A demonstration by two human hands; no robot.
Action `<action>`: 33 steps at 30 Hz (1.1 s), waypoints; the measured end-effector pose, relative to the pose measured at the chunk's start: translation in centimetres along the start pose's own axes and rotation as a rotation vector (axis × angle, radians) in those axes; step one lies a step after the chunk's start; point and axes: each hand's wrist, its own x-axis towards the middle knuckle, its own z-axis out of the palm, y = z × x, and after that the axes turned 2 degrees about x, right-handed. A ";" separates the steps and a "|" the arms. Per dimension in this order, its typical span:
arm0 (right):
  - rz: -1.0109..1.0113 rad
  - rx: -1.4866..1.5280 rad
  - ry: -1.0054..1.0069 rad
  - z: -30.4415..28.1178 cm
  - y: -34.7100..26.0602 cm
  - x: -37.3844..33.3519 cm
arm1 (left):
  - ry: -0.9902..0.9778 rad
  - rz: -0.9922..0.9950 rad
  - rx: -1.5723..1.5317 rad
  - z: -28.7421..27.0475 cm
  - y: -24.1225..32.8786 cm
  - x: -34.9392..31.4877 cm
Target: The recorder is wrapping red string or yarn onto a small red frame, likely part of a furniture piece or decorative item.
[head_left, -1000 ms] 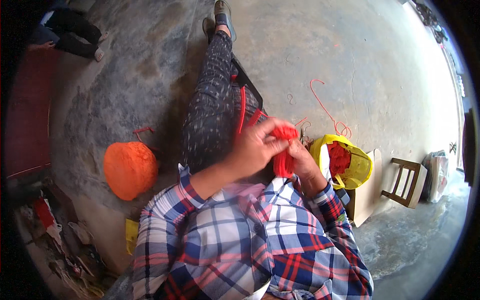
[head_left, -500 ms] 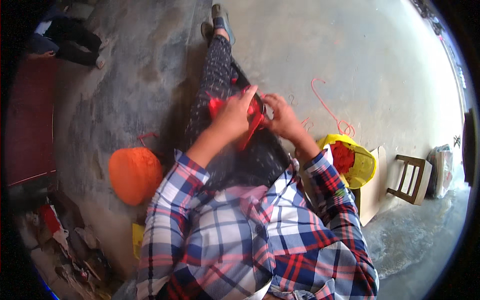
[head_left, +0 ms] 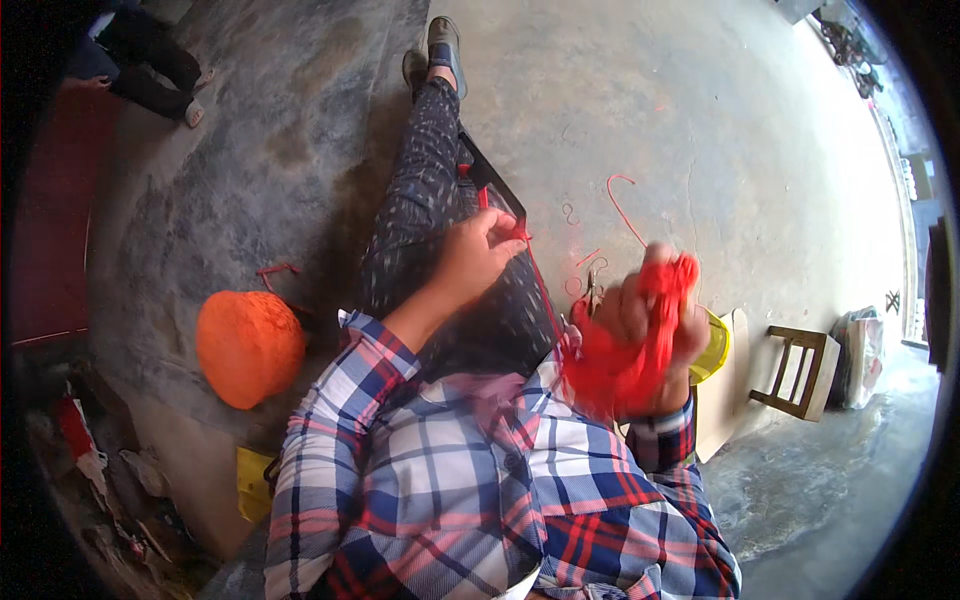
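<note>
In the head view, the red yarn bundle (head_left: 655, 350) lay to the right of the left hand (head_left: 474, 252), its long axis slanting from far right to near left. The nearer right hand (head_left: 630, 308), blurred, had its fingers curled around the bundle. The left thumb and fingers were pinched on a red strand (head_left: 541, 283) beside the black bar's (head_left: 492, 172) near end.

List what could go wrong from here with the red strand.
1. The red strand runs from the left hand, beside the dark bar, toward the right hand; it might catch on the bar's end.
2. The red bundle in the right hand hangs out below the fingers, blurred; its loose part could tangle or slip.
</note>
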 end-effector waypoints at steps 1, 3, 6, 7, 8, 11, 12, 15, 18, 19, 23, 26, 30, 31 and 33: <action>0.095 0.099 -0.037 1.2 0.7 -1.2 | 0.007 -0.001 -0.012 0.0 -0.1 0.0; 0.205 0.052 0.310 6.2 2.2 -3.5 | -0.003 -0.018 -0.067 0.2 -0.2 0.2; 0.529 0.354 -0.051 9.0 2.7 -3.7 | -0.032 -0.043 -0.073 0.8 -0.1 0.6; 0.580 0.340 -0.039 10.1 2.4 -3.5 | -0.037 -0.059 -0.046 1.0 0.0 0.7; 0.505 0.373 -0.095 10.8 2.6 -3.3 | -0.019 -0.063 -0.045 0.8 0.1 0.6; 0.381 0.497 -0.474 9.7 3.1 -2.3 | -0.018 -0.129 -0.023 1.6 0.6 0.7; 0.314 0.444 -0.598 9.5 2.9 -1.3 | 0.127 0.058 0.119 1.7 1.1 0.4; 0.060 0.358 -0.941 7.9 1.8 1.0 | 0.329 0.326 0.288 0.7 2.6 0.5; -0.043 -0.351 -0.813 2.0 -1.7 3.6 | 0.032 -0.230 -0.543 -1.8 3.7 1.2; -0.083 -0.790 -0.488 0.5 -3.1 2.9 | 0.056 -0.266 -0.716 -2.1 3.6 1.8; 0.137 -1.839 -0.092 -7.0 -0.1 6.1 | -0.049 -0.547 -0.562 -2.3 1.3 2.7; 0.257 -1.729 0.078 -8.0 3.9 8.2 | -0.137 -0.639 -0.527 -1.4 0.8 2.7; 0.158 -1.267 0.299 -11.3 5.5 7.7 | 0.072 -0.417 -0.479 -2.1 0.7 3.3; 0.161 -1.260 0.303 -10.0 5.4 7.5 | 0.086 -0.428 -0.554 -2.9 2.4 3.2; -0.196 -1.637 0.066 -7.4 5.4 7.4 | 0.023 -0.495 -0.593 -3.5 3.8 2.4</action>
